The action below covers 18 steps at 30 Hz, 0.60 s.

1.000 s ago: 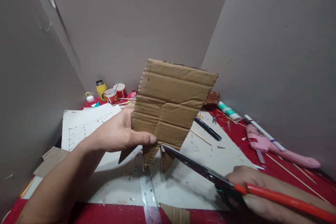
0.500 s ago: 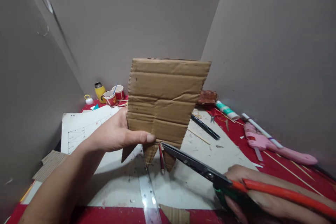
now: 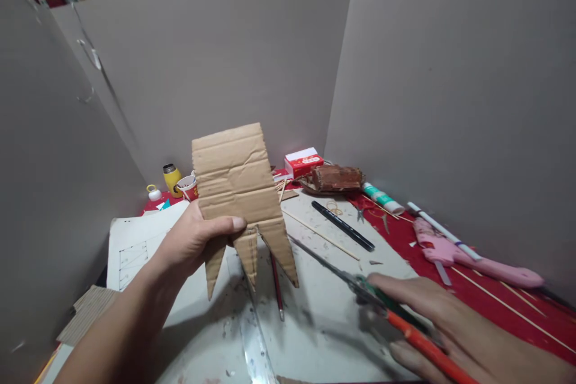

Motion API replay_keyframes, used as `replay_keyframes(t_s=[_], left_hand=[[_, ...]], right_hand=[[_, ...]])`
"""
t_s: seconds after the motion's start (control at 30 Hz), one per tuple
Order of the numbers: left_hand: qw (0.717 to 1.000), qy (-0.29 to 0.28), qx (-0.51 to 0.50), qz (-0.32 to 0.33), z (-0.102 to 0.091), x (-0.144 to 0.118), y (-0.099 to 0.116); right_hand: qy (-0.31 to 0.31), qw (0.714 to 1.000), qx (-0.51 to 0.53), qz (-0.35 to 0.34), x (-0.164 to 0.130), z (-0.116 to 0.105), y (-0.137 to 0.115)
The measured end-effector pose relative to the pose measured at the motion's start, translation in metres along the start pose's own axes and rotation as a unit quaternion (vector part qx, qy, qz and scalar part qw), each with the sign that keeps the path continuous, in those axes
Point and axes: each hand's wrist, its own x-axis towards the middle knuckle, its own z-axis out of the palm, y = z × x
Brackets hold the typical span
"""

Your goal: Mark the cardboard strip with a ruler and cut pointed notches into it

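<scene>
My left hand [image 3: 193, 237] pinches a brown cardboard piece [image 3: 234, 174] upright, the thumb on its near face and the fingers hidden behind. Long pointed prongs are cut along the cardboard's lower edge. On the right, my right hand [image 3: 463, 324] is wrapped around a pair of scissors [image 3: 326, 267] with an orange and a green handle. Their dark blades look closed and point toward the cardboard, apart from it. Beneath the cardboard lie a dark red pencil-like stick [image 3: 276, 291] and a clear ruler [image 3: 256, 345].
A black marker [image 3: 342, 226] and a thin stick [image 3: 321, 235] lie on the white sheet. To the right are a pink glue gun [image 3: 477, 263] and a green-and-white tube [image 3: 384, 198]. A red box [image 3: 303, 163] and yellow bottle [image 3: 171, 180] stand behind. Corrugated scraps [image 3: 85, 315] lie left.
The scissors have come away from the gap between the prongs, and their blades have turned. The cardboard has moved left and tilted. The view has shifted upward, showing a shelf.
</scene>
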Motion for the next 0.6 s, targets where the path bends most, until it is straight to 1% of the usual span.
replay_keyframes(t_s=[0.07,0.13,0.2,0.27,0.37,0.43,0.6], left_hand=[[1.0,0.019,0.0,-0.016,0.0,0.003,-0.003],[0.999,0.031,-0.002,-0.032,0.0,0.006,-0.007],[0.998,0.03,-0.01,-0.046,0.001,0.01,-0.01],[0.998,0.015,-0.018,-0.055,0.001,0.014,-0.014],[0.997,-0.011,-0.026,-0.067,0.0,0.018,-0.02],[0.996,-0.02,-0.025,-0.079,0.0,0.021,-0.024],[0.994,-0.03,-0.021,-0.1,0.0,0.025,-0.034]], right_hand=[[0.034,0.996,-0.079,-0.032,0.008,-0.003,-0.005],[0.074,0.982,-0.162,-0.062,0.013,-0.005,-0.002],[0.117,0.959,-0.242,-0.086,0.016,-0.005,0.005],[0.141,0.936,-0.309,-0.096,0.017,-0.005,0.013],[0.159,0.907,-0.38,-0.088,0.018,-0.006,0.018],[0.164,0.895,-0.406,-0.081,0.02,-0.007,0.018],[0.156,0.882,-0.435,-0.089,0.022,-0.009,0.016]])
